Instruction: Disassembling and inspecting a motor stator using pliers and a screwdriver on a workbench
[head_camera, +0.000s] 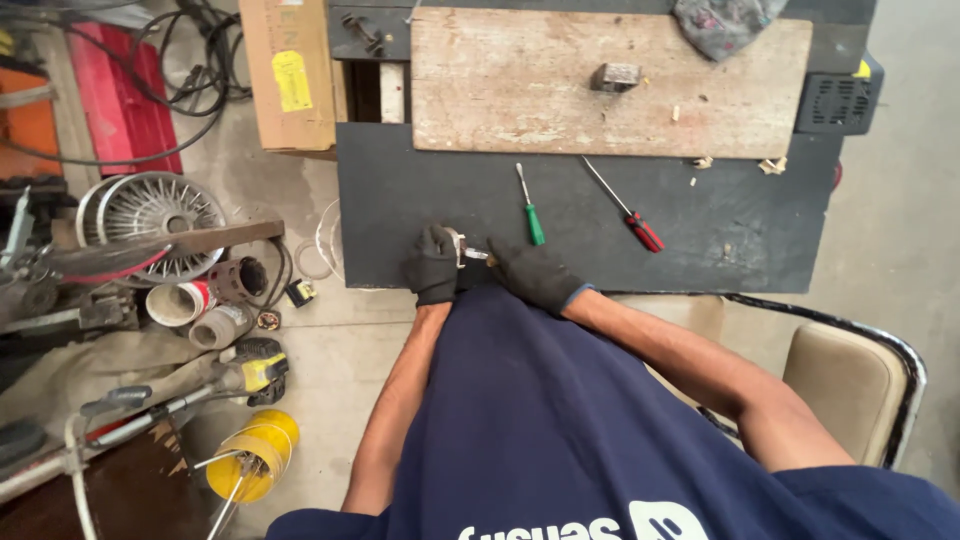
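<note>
1. The dark table (420, 190) serves as the landmark; both gloved hands sit at its near edge, towards its left corner.
2. The left hand (434, 262) is curled shut around a small metal part (458, 245), gripping it just inside the table's near edge.
3. The right hand (532, 272) lies right beside it, fingers drawn together and pinching the short shiny end (477, 255) that sticks out of the part; the two hands almost touch.
4. What exactly the metal part is cannot be told; it is small and half covered by the gloves.
5. Just beyond the hands on the table lies a green-handled screwdriver (531, 212), and to the right of it a red-handled screwdriver (628, 210), both angled with handles towards the person.
6. Bare table surface stretches from the red-handled screwdriver to the table's right edge.
7. A pale wooden board (560, 100) covers the far part of the table, with a small metal block (615, 76) on it and wood chips (770, 165) near its right end.
8. A crumpled cloth (725, 22) rests at the far right corner of the board.
9. Off the table's left edge, the floor is crowded: a cardboard box (290, 75), a round fan grille (150, 212), tubes, cables and a yellow reel (250, 460).
10. Off the table's near edge to the right stands a beige padded chair (850, 375) with a dark metal frame.
</note>
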